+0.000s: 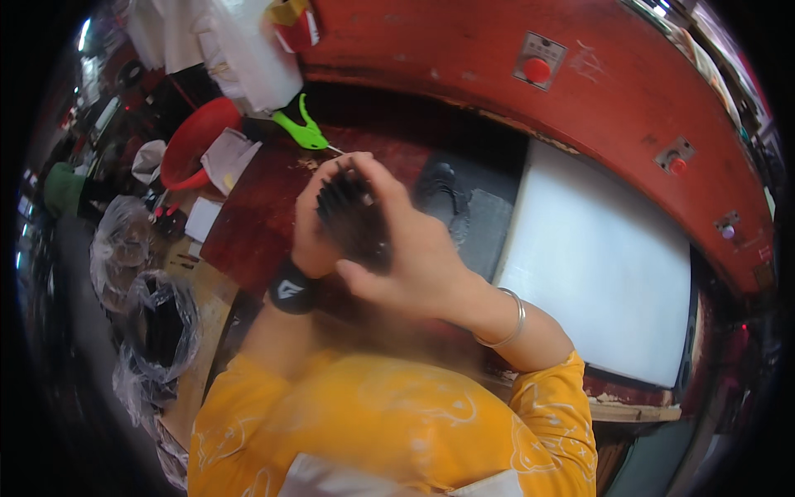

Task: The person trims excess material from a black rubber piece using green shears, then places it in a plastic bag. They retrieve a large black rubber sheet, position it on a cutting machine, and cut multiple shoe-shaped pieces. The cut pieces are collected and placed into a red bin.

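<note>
Bundle [356,219] between left hand [310,236], right hand [416,255]; long axis pointing forward-left.

I log one dark bundle [354,217], held between left hand [310,238] and right hand [418,257]. Beyond them I count one green-handled tool [303,131]; rightward, one white panel [600,261].

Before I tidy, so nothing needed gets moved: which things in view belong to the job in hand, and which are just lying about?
With the job:
dark blurred item, between left hand and right hand
perhaps the black piece nearby

Apparently lying about:
green-handled tool
red basin
clear plastic bag
</note>
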Motion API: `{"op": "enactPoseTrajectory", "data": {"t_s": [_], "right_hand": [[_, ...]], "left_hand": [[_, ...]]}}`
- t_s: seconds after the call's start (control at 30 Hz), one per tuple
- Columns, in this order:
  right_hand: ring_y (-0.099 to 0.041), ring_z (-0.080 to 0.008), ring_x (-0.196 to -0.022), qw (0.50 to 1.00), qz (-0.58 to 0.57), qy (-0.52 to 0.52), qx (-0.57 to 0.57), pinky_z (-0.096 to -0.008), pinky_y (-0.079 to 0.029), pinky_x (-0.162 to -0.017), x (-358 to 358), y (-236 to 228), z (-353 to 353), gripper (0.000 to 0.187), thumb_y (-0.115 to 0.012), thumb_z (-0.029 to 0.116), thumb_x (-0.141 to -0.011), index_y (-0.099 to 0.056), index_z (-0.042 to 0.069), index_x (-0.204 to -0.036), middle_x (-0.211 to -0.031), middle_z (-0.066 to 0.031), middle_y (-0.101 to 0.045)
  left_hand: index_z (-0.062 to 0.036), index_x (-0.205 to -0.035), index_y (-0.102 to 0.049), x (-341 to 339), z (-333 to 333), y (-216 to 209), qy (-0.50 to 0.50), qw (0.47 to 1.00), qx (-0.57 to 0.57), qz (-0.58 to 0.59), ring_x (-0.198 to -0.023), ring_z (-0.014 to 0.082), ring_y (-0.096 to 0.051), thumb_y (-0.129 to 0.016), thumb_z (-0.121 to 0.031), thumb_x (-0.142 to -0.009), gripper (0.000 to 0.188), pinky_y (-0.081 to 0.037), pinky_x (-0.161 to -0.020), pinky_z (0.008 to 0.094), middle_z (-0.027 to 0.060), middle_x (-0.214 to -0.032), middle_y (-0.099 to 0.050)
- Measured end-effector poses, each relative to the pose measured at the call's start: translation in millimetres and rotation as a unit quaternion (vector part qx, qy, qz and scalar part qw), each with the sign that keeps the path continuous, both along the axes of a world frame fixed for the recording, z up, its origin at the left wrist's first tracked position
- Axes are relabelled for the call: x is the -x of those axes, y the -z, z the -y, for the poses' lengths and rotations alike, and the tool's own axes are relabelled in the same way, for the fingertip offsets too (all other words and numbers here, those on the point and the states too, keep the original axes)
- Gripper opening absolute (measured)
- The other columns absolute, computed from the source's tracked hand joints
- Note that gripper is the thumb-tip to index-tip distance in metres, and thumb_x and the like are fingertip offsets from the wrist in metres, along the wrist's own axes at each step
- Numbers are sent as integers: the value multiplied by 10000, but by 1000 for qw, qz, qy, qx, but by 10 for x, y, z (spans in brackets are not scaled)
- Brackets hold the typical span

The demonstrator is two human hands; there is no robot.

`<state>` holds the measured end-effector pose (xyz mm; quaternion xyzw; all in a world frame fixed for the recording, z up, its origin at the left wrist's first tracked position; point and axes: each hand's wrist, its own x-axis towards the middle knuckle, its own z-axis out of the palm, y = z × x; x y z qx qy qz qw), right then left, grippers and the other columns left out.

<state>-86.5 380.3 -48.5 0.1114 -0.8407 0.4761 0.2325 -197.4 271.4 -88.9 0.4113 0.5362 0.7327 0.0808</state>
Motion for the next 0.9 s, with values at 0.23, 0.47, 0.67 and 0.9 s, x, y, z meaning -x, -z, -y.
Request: {"op": "enactPoseTrajectory", "data": {"t_s": [0.23,0.47,0.67,0.9], "right_hand": [[-608,-119,-753,986,21,65,151,-251,-491,-715,493,254,-943,393,-605,255,-887,-558,6,-1188,-907,-48,-644],[-632,-344,-906,862,290,324,-259,-432,-512,-780,655,1263,-1434,291,-690,282,-768,-649,59,-951,-943,-177,-661],[-640,-328,-883,851,268,366,-264,-427,-519,-762,685,1216,-1426,185,-680,230,-767,-660,79,-871,-913,-160,-664],[-645,-329,-866,845,303,349,-268,-416,-520,-759,613,1231,-1367,268,-726,278,-737,-645,68,-883,-889,-150,-669]], "left_hand": [[-16,-1104,-524,167,145,68,-30,999,36,-29,-827,86,-549,-581,-50,-838,274,-457,-742,240,18,-884,-560],[3,-1029,-493,113,115,-54,-129,985,-110,-36,-755,165,-547,-456,-154,-937,186,-455,-748,302,75,-826,-553],[-3,-911,-542,105,151,-163,-169,975,13,-146,-754,147,-572,-508,-139,-930,141,-466,-737,276,65,-797,-588],[2,-963,-555,113,96,-79,-135,989,32,-58,-808,127,-587,-562,-97,-904,116,-476,-749,258,66,-849,-613]]}}
